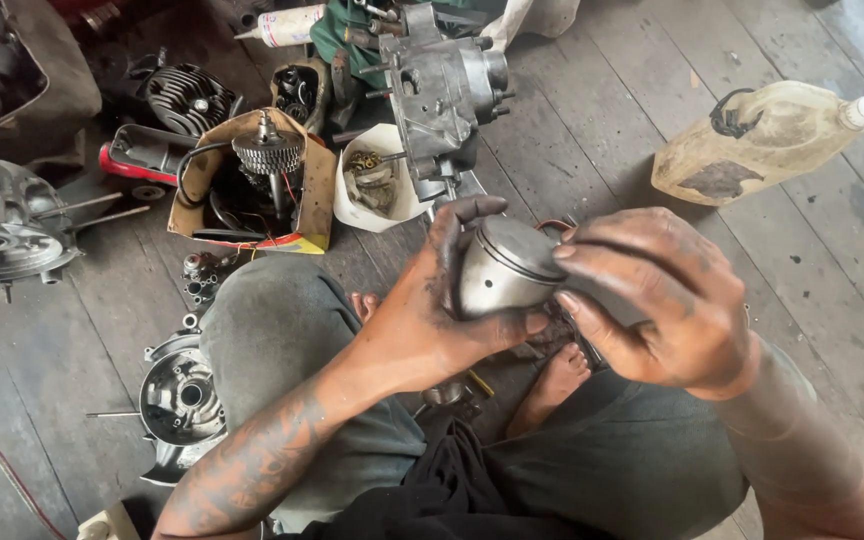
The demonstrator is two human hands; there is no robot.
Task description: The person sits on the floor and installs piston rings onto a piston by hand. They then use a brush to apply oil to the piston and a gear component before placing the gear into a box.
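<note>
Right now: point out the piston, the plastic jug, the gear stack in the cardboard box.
piston [505, 268], head view, on its grey side wall
plastic jug [752, 140], head view, mid-body
gear stack [267, 153], head view, top toothed gear

The piston is smooth grey metal and a bit shiny on top. The left hand and the right hand that hold it are smeared with black grease. The floor is rough, dull wood planks with dark stains. On the far right, the jug is cloudy plastic, dirty and matt, with a white cap. On the far left, the box is torn brown cardboard. The gear in it is dull, toothed metal. The engine case is matt grey metal. The trousers are soft grey cloth.
</note>
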